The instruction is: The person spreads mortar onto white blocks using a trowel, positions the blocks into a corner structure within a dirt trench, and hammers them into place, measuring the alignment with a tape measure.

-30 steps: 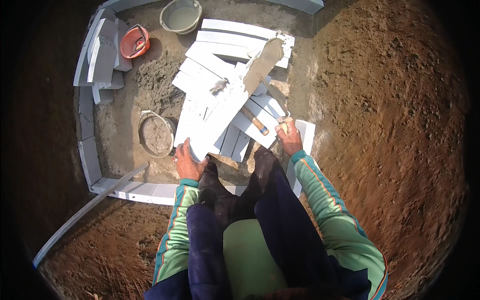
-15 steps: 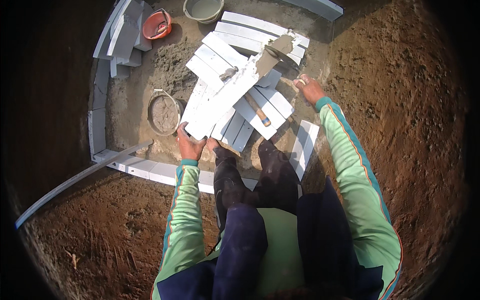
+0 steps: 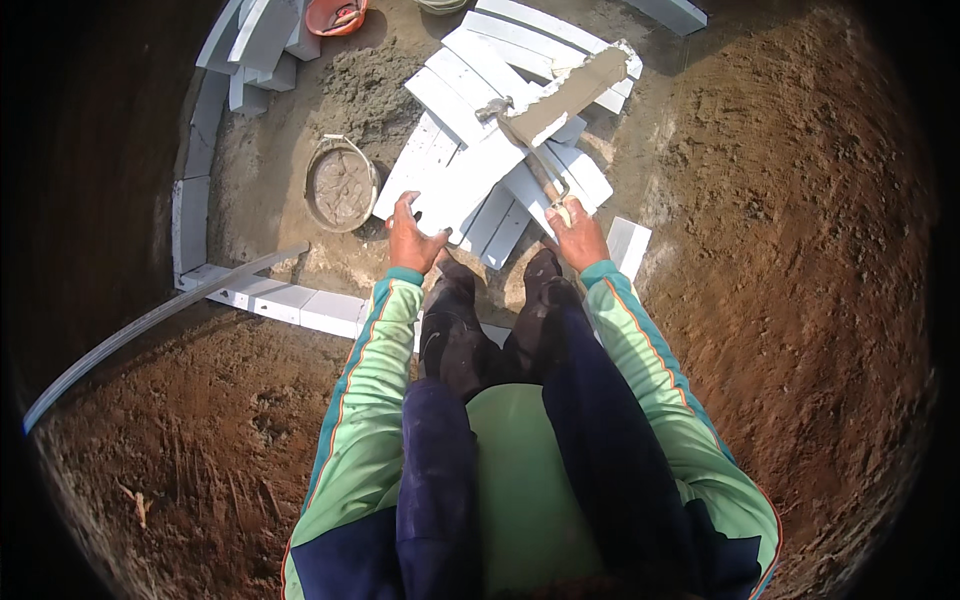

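Observation:
A long white block [image 3: 462,190] lies slantwise on a stack of similar blocks, its far half coated with grey mortar [image 3: 580,92]. My left hand [image 3: 412,242] grips the block's near end, thumb on one side and fingers on the other. In my right hand [image 3: 580,240] is a trowel [image 3: 516,132], held by its handle, with its blade at the near edge of the mortar. A hammer [image 3: 494,108] rests on the stack, its head left of the coated block and its wooden handle partly beneath the trowel.
A bucket of mortar [image 3: 342,187] stands left of the stack, beside a heap of wet mortar [image 3: 372,95]. An orange bucket [image 3: 335,16] and more blocks [image 3: 265,40] sit at the far left. A low block wall [image 3: 190,215] borders the floor; a long metal bar [image 3: 150,335] leans over it.
My right hand has drawn the trowel nearer and to the left along the block, and the mortar coat now reaches further toward me. My left hand stays at the block's near end.

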